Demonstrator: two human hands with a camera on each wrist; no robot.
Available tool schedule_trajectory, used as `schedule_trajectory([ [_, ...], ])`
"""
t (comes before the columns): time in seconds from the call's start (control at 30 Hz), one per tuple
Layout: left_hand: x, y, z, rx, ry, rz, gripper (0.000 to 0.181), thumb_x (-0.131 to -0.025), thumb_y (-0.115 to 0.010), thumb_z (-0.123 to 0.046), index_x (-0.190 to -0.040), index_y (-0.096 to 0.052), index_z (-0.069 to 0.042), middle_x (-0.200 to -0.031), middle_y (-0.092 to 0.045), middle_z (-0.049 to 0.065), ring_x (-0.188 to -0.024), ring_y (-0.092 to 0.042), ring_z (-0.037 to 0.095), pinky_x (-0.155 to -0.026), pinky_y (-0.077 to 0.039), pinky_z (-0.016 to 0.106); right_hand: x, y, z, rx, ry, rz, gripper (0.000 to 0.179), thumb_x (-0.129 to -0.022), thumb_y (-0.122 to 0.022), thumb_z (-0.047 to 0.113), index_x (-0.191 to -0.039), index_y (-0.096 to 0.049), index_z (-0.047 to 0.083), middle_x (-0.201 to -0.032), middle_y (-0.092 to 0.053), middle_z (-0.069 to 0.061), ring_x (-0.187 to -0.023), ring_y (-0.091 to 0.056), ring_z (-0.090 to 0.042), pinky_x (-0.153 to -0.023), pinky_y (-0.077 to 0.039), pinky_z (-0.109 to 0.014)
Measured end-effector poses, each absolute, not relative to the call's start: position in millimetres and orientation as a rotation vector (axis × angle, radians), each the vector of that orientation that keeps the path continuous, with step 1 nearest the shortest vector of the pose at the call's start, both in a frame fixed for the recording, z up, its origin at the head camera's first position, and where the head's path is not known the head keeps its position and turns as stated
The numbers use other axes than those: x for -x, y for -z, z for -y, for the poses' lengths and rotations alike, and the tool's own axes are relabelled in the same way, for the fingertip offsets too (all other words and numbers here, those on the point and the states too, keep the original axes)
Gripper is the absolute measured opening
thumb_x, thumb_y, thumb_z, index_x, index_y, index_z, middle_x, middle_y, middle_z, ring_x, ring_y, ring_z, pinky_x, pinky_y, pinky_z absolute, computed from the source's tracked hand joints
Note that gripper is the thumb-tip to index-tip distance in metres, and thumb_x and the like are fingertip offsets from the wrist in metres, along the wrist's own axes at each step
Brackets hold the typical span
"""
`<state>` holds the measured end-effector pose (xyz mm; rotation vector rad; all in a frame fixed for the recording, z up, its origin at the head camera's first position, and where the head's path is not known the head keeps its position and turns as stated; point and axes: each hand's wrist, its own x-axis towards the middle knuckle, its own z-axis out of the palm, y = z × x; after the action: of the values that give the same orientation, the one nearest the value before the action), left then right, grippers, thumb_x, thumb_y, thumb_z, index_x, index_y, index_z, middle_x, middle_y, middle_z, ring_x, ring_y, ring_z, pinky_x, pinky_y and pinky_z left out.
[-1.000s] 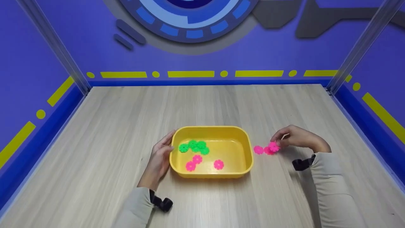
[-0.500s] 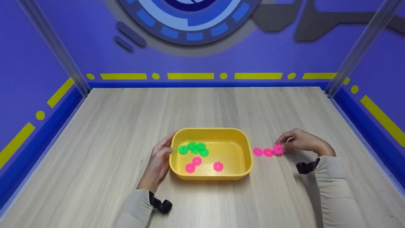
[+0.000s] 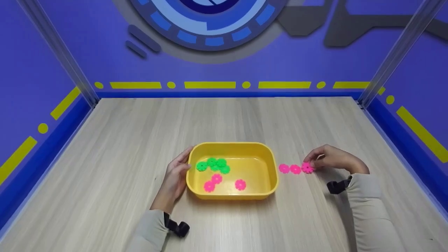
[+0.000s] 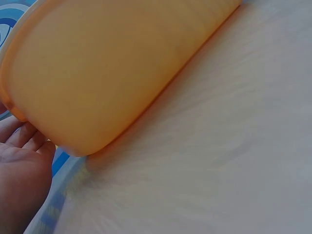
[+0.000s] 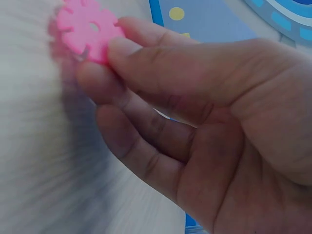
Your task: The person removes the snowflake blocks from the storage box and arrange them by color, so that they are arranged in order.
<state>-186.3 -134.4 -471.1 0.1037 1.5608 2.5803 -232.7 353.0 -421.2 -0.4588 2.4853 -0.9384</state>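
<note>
Right grip [image 3: 330, 159] pinching pink disc [image 3: 307, 167], face up; left grip [image 3: 176, 175] holding yellow tub [image 3: 232, 196], long axis crosswise.

The right hand [image 3: 332, 159] has moved a pink notched plastic disc [image 3: 307, 167] from overlapping another pink disc [image 3: 295, 169] to just right of it.

Pale wood-grain table [image 3: 140, 133] ran back to a flat violet-blue wall [image 3: 87, 45]; yellow oblong dashes [image 3: 210, 85] lined its foot, round blue emblem [image 3: 210, 25] above.
</note>
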Motion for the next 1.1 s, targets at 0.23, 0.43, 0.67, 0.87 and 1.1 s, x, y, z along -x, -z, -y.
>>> schedule_trajectory([
  [0.23,185.2,471.3,135.0,-0.085,-2.591,-1.549,0.066,-0.082,-0.037,0.011,-0.148,-0.027,0.006,-0.157,-0.024,0.019,-0.146,-0.025,0.028,-0.118,-0.024,0.038,235.4,424.9,-351.6,0.433,0.905,-2.482,0.019,-0.088,-0.064,0.011,-0.105,-0.072,0.005,-0.092,-0.07,-0.006,-0.077,-0.058,-0.013,-0.07,-0.052,-0.023],
  [0.43,184.4,471.5,136.4,-0.079,-2.591,-1.543,0.066,-0.083,-0.036,0.011,-0.148,-0.026,0.005,-0.158,-0.023,0.018,-0.146,-0.024,0.027,-0.118,-0.024,0.037,235.0,425.3,-349.3,0.481,0.924,-2.466,0.021,-0.088,-0.064,0.009,-0.106,-0.071,0.002,-0.093,-0.07,-0.009,-0.077,-0.057,-0.009,-0.07,-0.051,-0.022],
  [0.67,183.1,473.6,137.7,-0.112,-2.588,-1.572,0.067,-0.082,-0.039,0.008,-0.148,-0.025,0.006,-0.158,-0.021,0.02,-0.146,-0.022,0.028,-0.117,-0.025,0.036,234.2,425.2,-348.4,0.482,0.928,-2.459,0.021,-0.088,-0.063,0.011,-0.106,-0.07,0.002,-0.094,-0.07,-0.009,-0.076,-0.056,-0.008,-0.068,-0.05,-0.022],
  [0.87,183.7,475.0,136.8,-0.116,-2.554,-1.612,0.067,-0.083,-0.039,0.007,-0.149,-0.025,0.005,-0.158,-0.022,0.019,-0.146,-0.023,0.028,-0.116,-0.027,0.035,232.9,425.2,-351.0,0.498,0.935,-2.455,0.022,-0.087,-0.064,0.011,-0.106,-0.071,0.002,-0.093,-0.07,-0.01,-0.074,-0.056,-0.005,-0.067,-0.051,-0.022],
  [1.1,185.9,471.3,135.0,-0.086,-2.561,-1.581,0.067,-0.084,-0.038,0.009,-0.149,-0.025,0.004,-0.158,-0.023,0.017,-0.146,-0.024,0.026,-0.118,-0.024,0.038,232.7,425.4,-352.9,0.493,0.944,-2.462,0.023,-0.088,-0.065,0.013,-0.107,-0.071,0.002,-0.095,-0.07,-0.011,-0.074,-0.055,-0.005,-0.067,-0.049,-0.021],
])
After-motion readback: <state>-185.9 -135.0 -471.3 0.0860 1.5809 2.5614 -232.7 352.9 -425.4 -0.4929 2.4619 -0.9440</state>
